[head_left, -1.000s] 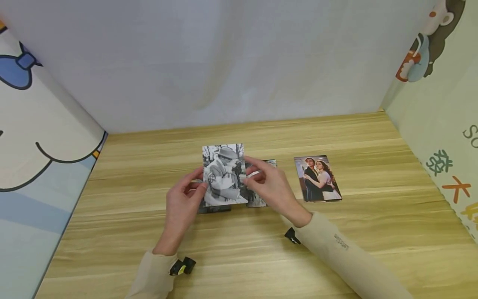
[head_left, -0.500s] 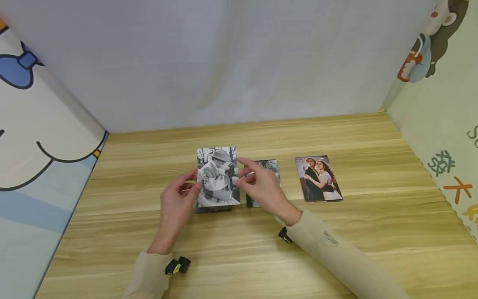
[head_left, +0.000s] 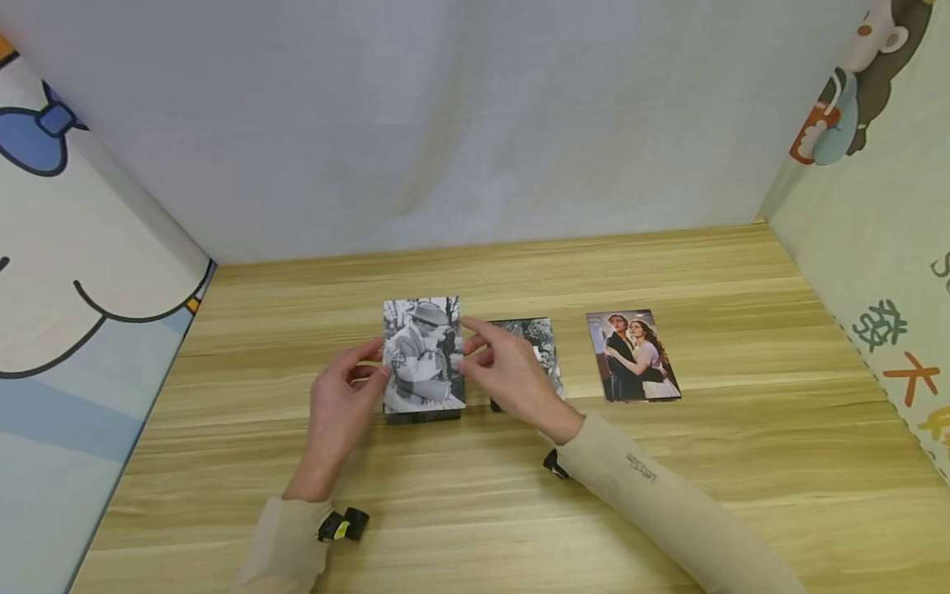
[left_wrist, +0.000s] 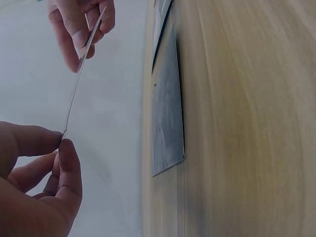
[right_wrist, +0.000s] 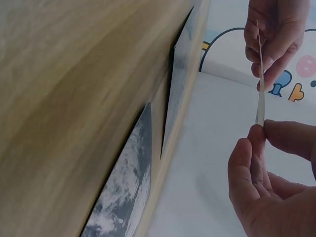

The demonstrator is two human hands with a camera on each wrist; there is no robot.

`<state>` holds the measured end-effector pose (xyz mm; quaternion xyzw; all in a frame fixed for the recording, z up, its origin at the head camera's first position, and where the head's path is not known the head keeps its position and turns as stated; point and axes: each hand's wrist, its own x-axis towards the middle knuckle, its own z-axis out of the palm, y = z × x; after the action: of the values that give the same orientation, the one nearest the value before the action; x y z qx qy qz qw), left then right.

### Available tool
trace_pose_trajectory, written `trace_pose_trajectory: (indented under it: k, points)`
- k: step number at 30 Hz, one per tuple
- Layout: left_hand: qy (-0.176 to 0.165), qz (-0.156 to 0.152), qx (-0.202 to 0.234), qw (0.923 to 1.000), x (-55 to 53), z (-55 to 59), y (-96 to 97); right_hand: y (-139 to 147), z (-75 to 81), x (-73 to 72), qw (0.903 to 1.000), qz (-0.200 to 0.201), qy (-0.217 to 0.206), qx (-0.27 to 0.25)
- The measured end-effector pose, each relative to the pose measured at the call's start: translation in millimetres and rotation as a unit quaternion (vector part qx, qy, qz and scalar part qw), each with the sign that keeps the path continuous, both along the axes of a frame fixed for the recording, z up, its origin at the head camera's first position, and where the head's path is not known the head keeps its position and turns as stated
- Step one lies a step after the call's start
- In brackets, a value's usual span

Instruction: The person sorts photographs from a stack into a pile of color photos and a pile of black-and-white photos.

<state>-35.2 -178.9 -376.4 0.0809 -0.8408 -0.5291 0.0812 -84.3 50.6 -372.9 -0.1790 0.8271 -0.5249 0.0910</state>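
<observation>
A black-and-white photo card (head_left: 423,355), showing a figure in a brimmed hat, is held above the table. My left hand (head_left: 343,404) pinches its left edge between thumb and fingers, and my right hand (head_left: 514,371) pinches the right edge. Both wrist views show the card edge-on, clear of the tabletop. Beneath it lies a dark photo card (left_wrist: 168,108), mostly hidden in the head view. Another black-and-white photo card (head_left: 545,342) lies to the right, partly covered by my right hand. Farther right is a small pile of colour photo cards (head_left: 634,356), the top one showing a couple.
The cards lie on a wood-grain table (head_left: 460,511). A pale wall (head_left: 475,132) rises behind its back edge. Printed side panels stand left (head_left: 89,247) and right (head_left: 861,247). A black strap device (head_left: 345,525) sits at the left cuff.
Both hands have moved left and slightly down with the hat-figure photo card, bringing it over the dark card. More of the black-and-white card at the right now shows.
</observation>
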Motion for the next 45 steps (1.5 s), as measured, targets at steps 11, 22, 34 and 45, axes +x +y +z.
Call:
trace_pose_trajectory:
  k: [11,22,34,45]
  points:
    - [-0.023,-0.017,-0.023,0.9993,-6.3,-0.6,-8.3,-8.2,-3.0,-4.8,0.9994,-0.002,-0.014,0.030]
    - [-0.058,-0.047,-0.079,0.9941,-13.5,-3.1,-16.4,-15.2,-2.6,-10.9,0.9955,-0.005,-0.024,0.091]
    - [-0.082,-0.065,-0.110,0.9884,-15.2,-7.5,-20.5,-19.4,-8.9,-14.4,0.9923,0.019,-0.030,0.118]
    - [-0.084,-0.076,-0.122,0.9860,-17.6,-13.0,-23.6,-20.1,-11.7,-16.7,0.9885,0.038,-0.032,0.143]
